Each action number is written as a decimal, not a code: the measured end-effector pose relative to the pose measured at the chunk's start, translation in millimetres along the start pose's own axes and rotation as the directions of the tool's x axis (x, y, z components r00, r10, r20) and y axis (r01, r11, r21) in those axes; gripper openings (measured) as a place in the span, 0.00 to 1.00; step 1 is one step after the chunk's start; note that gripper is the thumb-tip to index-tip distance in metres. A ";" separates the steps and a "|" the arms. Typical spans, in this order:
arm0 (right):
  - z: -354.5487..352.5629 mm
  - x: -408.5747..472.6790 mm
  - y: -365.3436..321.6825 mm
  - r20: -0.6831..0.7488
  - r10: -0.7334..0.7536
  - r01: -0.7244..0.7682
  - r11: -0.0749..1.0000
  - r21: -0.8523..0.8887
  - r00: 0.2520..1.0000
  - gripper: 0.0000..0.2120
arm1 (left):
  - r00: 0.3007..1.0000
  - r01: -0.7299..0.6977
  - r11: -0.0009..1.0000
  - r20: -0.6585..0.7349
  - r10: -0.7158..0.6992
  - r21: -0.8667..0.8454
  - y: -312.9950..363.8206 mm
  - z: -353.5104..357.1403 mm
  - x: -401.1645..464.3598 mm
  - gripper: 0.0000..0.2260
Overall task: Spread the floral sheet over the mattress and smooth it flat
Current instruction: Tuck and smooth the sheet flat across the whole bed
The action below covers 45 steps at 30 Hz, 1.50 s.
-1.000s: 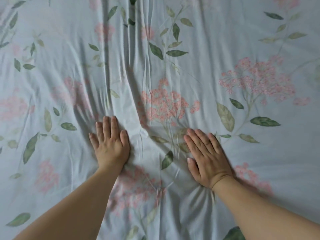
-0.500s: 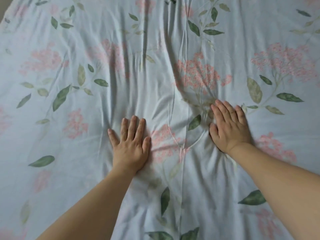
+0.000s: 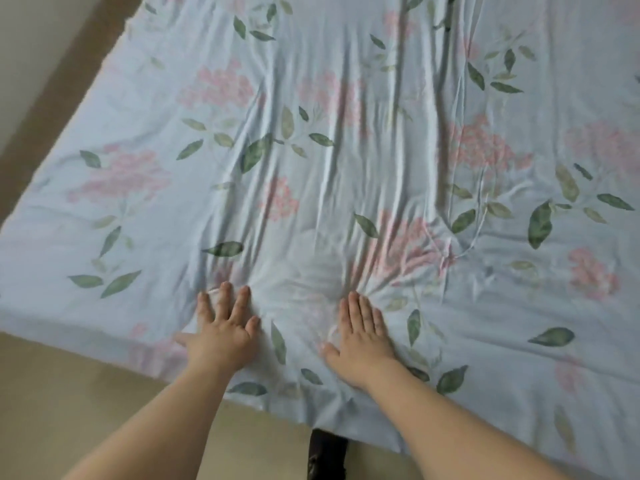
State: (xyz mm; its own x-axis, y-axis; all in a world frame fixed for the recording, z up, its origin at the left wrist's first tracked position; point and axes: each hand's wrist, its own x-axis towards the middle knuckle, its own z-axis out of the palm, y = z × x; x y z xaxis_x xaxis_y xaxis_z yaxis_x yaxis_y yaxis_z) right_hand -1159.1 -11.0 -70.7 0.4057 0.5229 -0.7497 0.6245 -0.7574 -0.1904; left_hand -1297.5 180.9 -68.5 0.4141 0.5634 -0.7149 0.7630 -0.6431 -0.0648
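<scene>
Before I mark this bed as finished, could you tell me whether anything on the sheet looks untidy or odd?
Yes. The pale blue floral cotton sheet is still rumpled: long creases fan away from the left hand and right hand, both pressed flat on it near the bed's near edge.

Head view looks steeply down, close over the bed's [image 3: 346,150] near edge.

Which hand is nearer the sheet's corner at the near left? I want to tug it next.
Left. The left hand presses the floral sheet just right of that corner; the right hand presses farther right.
</scene>
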 end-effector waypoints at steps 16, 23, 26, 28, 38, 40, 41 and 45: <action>-10.5 11.7 -38.1 0.056 0.525 -0.518 0.808 0.281 0.849 0.30 | 0.931 -0.350 0.924 -0.054 0.361 0.152 -54.8 -16.1 -15.2 0.25; 9.5 -11.9 -214.8 0.176 0.163 -0.192 0.968 0.159 0.971 0.35 | 0.961 -0.250 0.941 0.176 0.212 0.228 -194.2 -48.4 -19.2 0.25; -32.6 -47.4 -288.2 0.310 -0.034 -0.044 0.970 0.240 0.950 0.31 | 0.965 -0.188 0.968 0.213 0.151 0.167 -251.5 -113.8 -49.9 0.24; -76.6 -84.4 -330.0 0.259 -0.027 -0.053 0.954 0.296 0.965 0.28 | 0.970 -0.210 0.969 0.150 0.190 0.129 -282.6 -163.2 -78.7 0.22; -230.2 -203.6 -435.4 0.046 0.091 -0.101 0.946 0.307 0.995 0.27 | 0.981 -0.194 0.957 -0.070 0.183 -0.215 -354.6 -327.2 -192.6 0.22; -247.6 -210.9 -461.5 0.032 0.055 -0.063 0.945 0.321 0.998 0.27 | 0.974 -0.224 0.944 -0.089 0.208 -0.241 -369.1 -346.8 -200.7 0.22; -255.0 -213.4 -473.6 0.039 0.043 -0.053 0.945 0.323 0.998 0.27 | 0.970 -0.240 0.942 -0.090 0.225 -0.236 -375.8 -356.1 -201.0 0.22; -286.0 -204.0 -528.1 0.063 0.071 -0.087 0.946 0.311 0.995 0.26 | 0.955 -0.290 0.932 -0.122 0.269 -0.215 -419.4 -407.4 -179.0 0.21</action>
State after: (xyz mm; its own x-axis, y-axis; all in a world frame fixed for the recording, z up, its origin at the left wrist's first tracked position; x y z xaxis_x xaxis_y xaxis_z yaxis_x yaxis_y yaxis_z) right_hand -1380.8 394.2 364.1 0.4061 0.4420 -0.7999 0.3482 -0.8841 -0.3117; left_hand -1489.5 561.1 370.3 0.6615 0.4283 -0.6156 0.6982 -0.6514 0.2971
